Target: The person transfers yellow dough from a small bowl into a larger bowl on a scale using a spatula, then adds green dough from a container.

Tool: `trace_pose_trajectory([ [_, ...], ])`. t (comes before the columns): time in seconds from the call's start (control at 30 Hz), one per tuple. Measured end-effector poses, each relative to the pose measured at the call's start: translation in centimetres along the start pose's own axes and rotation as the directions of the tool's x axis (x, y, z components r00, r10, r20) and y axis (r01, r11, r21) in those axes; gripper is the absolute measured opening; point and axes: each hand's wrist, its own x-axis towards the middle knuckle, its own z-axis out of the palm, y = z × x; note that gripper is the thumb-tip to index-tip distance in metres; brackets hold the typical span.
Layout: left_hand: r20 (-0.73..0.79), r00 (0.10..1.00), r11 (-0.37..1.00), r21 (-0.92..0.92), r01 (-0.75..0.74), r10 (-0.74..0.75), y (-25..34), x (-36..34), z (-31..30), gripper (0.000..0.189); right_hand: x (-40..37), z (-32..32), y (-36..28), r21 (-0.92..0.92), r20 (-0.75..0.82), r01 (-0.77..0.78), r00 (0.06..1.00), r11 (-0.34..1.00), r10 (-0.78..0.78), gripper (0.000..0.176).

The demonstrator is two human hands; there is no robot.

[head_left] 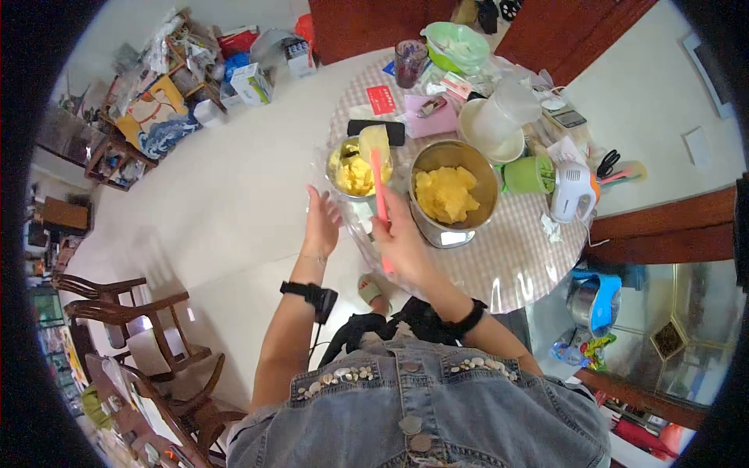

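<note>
My right hand [404, 238] grips the pink handle of a spatula [374, 143], its pale yellow blade raised over the smaller metal bowl [336, 187]. Yellow, lumpy paste [356, 175] lies in that bowl. Just left of the bowl, past the table's edge, my left hand [322, 224] is held up with its fingers apart and nothing in it. To the right of the spatula stands a larger metal bowl [491, 195] with a mound of yellow dough-like mixture [447, 193]. Under it is a kitchen scale [453, 239] with a lit display.
Behind the small bowl lies a black case [390, 131]. A white pitcher [507, 111], a green cup [528, 175] and a white hand mixer [573, 191] stand at the right. Farther back are a dark glass [410, 64] and a green basin [456, 47]. Wooden chairs [148, 312] stand at left.
</note>
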Motion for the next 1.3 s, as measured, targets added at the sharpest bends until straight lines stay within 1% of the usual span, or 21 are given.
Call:
trace_pose_trajectory([
  [0.03, 0.032, 0.998, 0.998, -0.026, 0.054, -0.053, 0.0, -0.9, -0.4, 0.102, 0.7, 1.4, 0.5, 0.007, 0.002, 0.012, 1.000, 1.000, -0.012, 0.047],
  [0.1, 0.097, 0.993, 0.997, -0.046, 0.066, -0.061, -0.9, -2.4, -1.2, 0.097, 1.9, 3.8, 1.6, -0.167, -0.192, 0.163, 0.962, 0.972, -0.195, 0.053],
  [0.13, 0.165, 0.983, 0.994, -0.067, 0.092, -0.080, -1.4, -3.1, -1.6, 0.092, 2.5, 5.0, 2.4, -0.168, -0.250, 0.209, 0.936, 0.963, -0.246, 0.053],
  [0.17, 0.165, 0.984, 0.995, -0.065, 0.080, -0.069, -1.8, -3.9, -1.9, 0.092, 3.1, 5.8, 2.8, -0.163, -0.250, 0.219, 0.934, 0.962, -0.255, 0.053],
  [0.23, 0.362, 0.926, 0.976, -0.133, 0.170, -0.112, -2.3, -5.3, -2.5, 0.074, 4.1, 7.2, 3.7, -0.171, -0.290, 0.204, 0.925, 0.964, -0.247, 0.049],
  [0.4, 0.328, 0.944, 0.996, -0.070, 0.054, -0.028, -0.2, -9.0, -1.6, 0.046, 4.9, 8.9, 4.7, -0.184, -0.321, 0.176, 0.919, 0.967, -0.228, 0.045],
  [0.6, 0.281, 0.955, 0.991, 0.059, -0.122, 0.100, 0.5, -8.6, -1.2, 0.030, 4.6, 7.9, 3.1, -0.068, -0.199, 0.060, 0.977, 0.996, -0.072, 0.045],
  [0.67, 0.288, 0.950, 0.985, 0.087, -0.150, 0.119, 0.1, -7.9, -1.6, 0.029, 3.4, 6.8, 1.8, -0.473, -0.103, 0.046, 0.989, 0.880, -0.107, 0.049],
  [0.7, 0.255, 0.960, 0.984, 0.097, -0.148, 0.119, -0.2, -7.6, -1.9, 0.030, 2.7, 5.9, 1.1, -0.472, -0.110, 0.037, 0.989, 0.881, -0.101, 0.049],
  [0.77, 0.219, 0.970, 0.985, 0.110, -0.133, 0.106, -0.7, -7.3, -2.5, 0.030, 0.7, 3.3, -0.8, -0.502, -0.013, 0.219, 0.965, 0.836, -0.261, 0.047],
  [0.8, 0.210, 0.972, 0.987, 0.095, -0.129, 0.107, -0.9, -7.0, -2.7, 0.031, -0.4, 2.0, -1.0, -0.502, -0.016, 0.210, 0.968, 0.839, -0.251, 0.047],
  [0.87, 0.200, 0.974, 0.989, 0.081, -0.122, 0.104, -1.1, -6.6, -2.9, 0.031, -2.6, -0.6, -0.9, -0.312, 0.069, 0.317, 0.948, 0.896, -0.311, 0.040],
  [0.9, 0.181, 0.977, 0.989, 0.081, -0.124, 0.108, -1.2, -6.4, -2.9, 0.032, -3.7, -1.8, -0.3, -0.313, 0.068, 0.312, 0.949, 0.897, -0.307, 0.040],
  [0.97, 0.164, 0.981, 0.989, 0.083, -0.121, 0.106, -1.1, -6.6, -2.8, 0.033, -5.9, -4.1, 0.8, -0.177, 0.204, 0.254, 0.955, 0.951, -0.217, 0.032],
  [1.07, 0.096, 0.994, 0.998, 0.040, -0.053, 0.049, -1.4, -6.9, -2.5, 0.038, -8.7, -7.6, 0.7, -0.143, 0.143, 0.120, 0.985, 0.982, -0.099, 0.022],
  [1.1, -0.106, 0.938, 0.926, 0.229, -0.299, 0.329, -2.2, -6.8, -2.6, 0.039, -9.3, -9.0, 1.0, -0.151, 0.127, 0.110, 0.988, 0.982, -0.091, 0.022],
  [1.13, -0.236, 0.761, 0.763, 0.447, -0.467, 0.604, -2.9, -6.9, -2.5, 0.040, -9.9, -10.3, 1.3, -0.195, 0.082, 0.038, 0.996, 0.980, -0.022, 0.021],
  [1.17, -0.221, 0.770, 0.764, 0.447, -0.466, 0.599, -2.4, -7.8, -1.5, 0.040, -10.5, -11.5, 1.5, -0.233, 0.034, -0.036, 0.998, 0.972, 0.045, 0.019],
  [1.23, -0.008, 0.404, 0.292, 0.705, -0.646, 0.915, -0.7, -10.3, 0.8, 0.039, -10.9, -13.4, 2.0, -0.257, -0.056, -0.119, 0.993, 0.959, 0.108, 0.016],
  [1.27, 0.083, 0.367, 0.212, 0.690, -0.691, 0.927, -0.2, -11.1, 2.1, 0.037, -11.0, -14.4, 2.2, -0.232, -0.116, -0.154, 0.985, 0.961, 0.130, 0.017],
  [1.3, 0.093, 0.374, 0.216, 0.679, -0.702, 0.923, 0.3, -11.7, 3.0, 0.037, -11.1, -15.3, 2.3, -0.207, -0.179, -0.186, 0.972, 0.960, 0.150, 0.017],
])
